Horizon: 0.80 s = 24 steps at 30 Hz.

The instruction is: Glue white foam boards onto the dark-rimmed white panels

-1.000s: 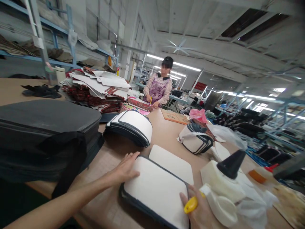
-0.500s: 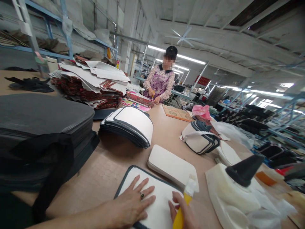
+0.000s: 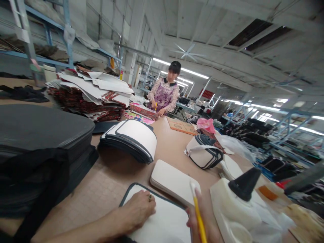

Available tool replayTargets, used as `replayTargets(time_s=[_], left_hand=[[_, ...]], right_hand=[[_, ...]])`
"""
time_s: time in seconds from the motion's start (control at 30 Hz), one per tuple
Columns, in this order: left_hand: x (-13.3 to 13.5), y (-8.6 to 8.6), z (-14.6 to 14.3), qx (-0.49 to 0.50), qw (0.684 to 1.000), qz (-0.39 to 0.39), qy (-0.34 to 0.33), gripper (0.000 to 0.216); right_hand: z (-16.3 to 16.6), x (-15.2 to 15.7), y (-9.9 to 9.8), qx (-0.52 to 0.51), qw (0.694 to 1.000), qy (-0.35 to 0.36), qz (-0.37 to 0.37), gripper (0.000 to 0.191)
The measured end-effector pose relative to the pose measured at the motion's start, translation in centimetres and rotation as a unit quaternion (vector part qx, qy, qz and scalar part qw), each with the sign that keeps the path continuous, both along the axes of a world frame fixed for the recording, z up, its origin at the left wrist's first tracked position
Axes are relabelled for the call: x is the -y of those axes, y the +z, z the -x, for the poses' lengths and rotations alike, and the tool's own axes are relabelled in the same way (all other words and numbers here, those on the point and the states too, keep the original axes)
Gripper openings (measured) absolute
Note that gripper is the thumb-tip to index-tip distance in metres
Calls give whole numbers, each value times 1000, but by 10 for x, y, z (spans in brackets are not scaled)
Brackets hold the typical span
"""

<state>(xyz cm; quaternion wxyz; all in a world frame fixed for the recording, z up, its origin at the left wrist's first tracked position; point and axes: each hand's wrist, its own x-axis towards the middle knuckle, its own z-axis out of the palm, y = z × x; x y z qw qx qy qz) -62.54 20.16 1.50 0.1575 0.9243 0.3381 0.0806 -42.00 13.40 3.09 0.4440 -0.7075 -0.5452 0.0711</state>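
Note:
A white panel with a dark edge (image 3: 164, 222) lies on the brown table (image 3: 101, 185) right in front of me. My left hand (image 3: 138, 211) rests on it with the fingers curled under, a ring showing. My right hand (image 3: 202, 224) is closed around a thin yellow tool with a white tip (image 3: 197, 211), held upright over the panel's right edge. Just beyond lies a plain white pad stack (image 3: 172, 180).
A tall pile of black panels (image 3: 43, 141) fills the left. Farther along are a fanned stack of white panels (image 3: 131, 138), a bundle (image 3: 204, 152), a white container with a black cone cap (image 3: 243, 189) and paper piles (image 3: 93, 91). Another person (image 3: 164, 92) works at the far end.
My left hand went from the panel's far edge to flat on it, and has now curled its fingers. The yellow tool in my right hand has risen upright.

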Motion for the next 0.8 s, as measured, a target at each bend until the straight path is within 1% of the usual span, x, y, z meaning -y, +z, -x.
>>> replayTargets(time_s=[0.07, 0.1, 0.17, 0.2, 0.3, 0.33, 0.4, 0.43, 0.5, 0.53, 0.57, 0.6, 0.63, 0.67, 0.7, 0.73, 0.8], left_hand=[[-8, -4, -4, -3, 1000, -12, 2, 19], [-11, -7, -5, 5, 1000, -17, -1, 21], [-12, -12, -6, 30, 999, -26, -14, 27], [-12, -15, -6, 37, 999, -30, -14, 35], [-12, -24, -7, 27, 999, -24, 21, 76], [-13, -26, -8, 18, 999, -19, 34, 85], [-16, -30, -8, 4, 999, -4, 37, 90], [-17, -32, -8, 2, 999, 0, 33, 89], [-20, -36, -7, 4, 1000, -10, 29, 87], [-21, -39, -6, 8, 999, -23, 28, 86], [-24, -42, -6, 16, 999, -42, 29, 86], [-26, -46, -6, 27, 997, -66, 28, 86], [-29, -50, -6, 41, 995, -91, 26, 85], [-31, -54, -7, 56, 991, -117, 24, 83], [-33, -58, -7, 70, 987, -142, 23, 82], [-35, -60, -8, 83, 982, -166, 23, 80], [-36, -64, -9, 96, 975, -201, 23, 76]], right_hand=[[-18, -16, 30, -14, 1000, -5, -17, 48], [-27, -27, 40, -33, 999, -2, -24, 49], [-39, -54, 51, -80, 996, 21, -28, 49], [-42, -69, 51, -106, 993, 37, -24, 49], [-40, -112, 41, -151, 985, 82, -1, 46], [-39, -123, 38, -155, 984, 90, 5, 45], [-43, -131, 40, -154, 984, 88, 7, 42], [-51, -129, 45, -152, 985, 80, 2, 41], [-79, -108, 59, -146, 988, 42, -18, 39], [-98, -91, 67, -132, 991, 1, -32, 40], [-118, -69, 74, -106, 992, -57, -42, 41], [-137, -46, 80, -72, 989, -125, -41, 43], [-154, -22, 83, -36, 980, -195, -21, 45], [-169, 0, 84, -4, 967, -256, 10, 48], [-180, 20, 82, 16, 952, -302, 47, 51], [-189, 35, 78, 20, 941, -327, 82, 53], [-196, 51, 64, 8, 932, -342, 122, 57]])
